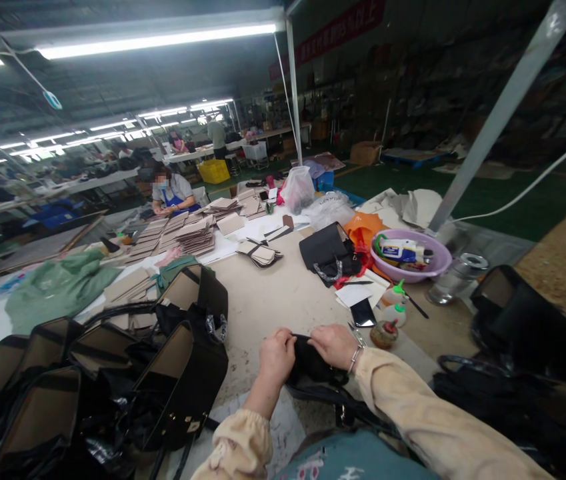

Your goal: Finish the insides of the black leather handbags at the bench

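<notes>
A black handbag (313,367) rests at the table's near edge, its mouth towards me. My left hand (277,355) pinches the top edge of the bag at its left side. Further right along the same edge, my right hand (333,345) grips it with bent fingers, a bracelet at the wrist. The bag's lower part and strap hang towards my lap, partly hidden by my right sleeve. Just beyond my right hand lie a dark phone (363,312) and a small jar (383,335) with a reddish top.
Several black bags (183,380) crowd the left, and more black bags (523,327) lie right. A purple basin (413,272), glass jar (457,279) and green-tipped bottles (393,293) stand right. Beige panels (187,237) are stacked ahead, where a co-worker (173,190) sits. A metal post (503,120) rises right.
</notes>
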`<move>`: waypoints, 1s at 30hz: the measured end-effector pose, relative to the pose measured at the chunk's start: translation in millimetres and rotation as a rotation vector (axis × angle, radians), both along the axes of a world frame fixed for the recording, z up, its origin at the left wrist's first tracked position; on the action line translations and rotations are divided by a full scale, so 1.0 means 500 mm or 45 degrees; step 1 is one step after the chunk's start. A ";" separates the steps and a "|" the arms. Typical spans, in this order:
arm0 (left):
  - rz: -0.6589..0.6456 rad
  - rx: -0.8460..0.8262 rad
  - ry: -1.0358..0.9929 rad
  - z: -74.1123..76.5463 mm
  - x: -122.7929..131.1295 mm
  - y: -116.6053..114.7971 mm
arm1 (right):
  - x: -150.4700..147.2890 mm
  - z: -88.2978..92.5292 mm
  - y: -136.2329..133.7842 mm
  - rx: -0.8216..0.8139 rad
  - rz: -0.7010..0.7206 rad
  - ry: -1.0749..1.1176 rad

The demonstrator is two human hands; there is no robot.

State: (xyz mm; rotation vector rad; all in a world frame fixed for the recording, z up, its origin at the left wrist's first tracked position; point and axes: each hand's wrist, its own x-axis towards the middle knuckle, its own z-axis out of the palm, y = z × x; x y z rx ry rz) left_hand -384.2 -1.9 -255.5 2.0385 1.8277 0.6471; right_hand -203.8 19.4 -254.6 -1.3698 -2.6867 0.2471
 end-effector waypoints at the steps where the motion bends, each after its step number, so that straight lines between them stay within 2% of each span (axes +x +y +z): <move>1: 0.003 0.002 0.005 0.000 0.000 0.000 | 0.000 0.000 0.000 0.002 0.001 0.003; 8: 0.002 0.034 0.030 -0.007 0.000 0.002 | -0.001 -0.003 0.001 0.014 -0.006 -0.014; 14: 0.030 0.000 0.064 0.002 0.004 0.000 | -0.003 -0.001 0.000 -0.016 -0.016 -0.002; 24: 0.061 -0.048 0.092 0.005 0.005 -0.004 | -0.022 0.029 -0.008 -0.035 -0.073 -0.101; 30: 0.068 0.004 0.088 -0.001 0.005 -0.008 | -0.049 0.035 -0.003 -0.056 -0.060 -0.085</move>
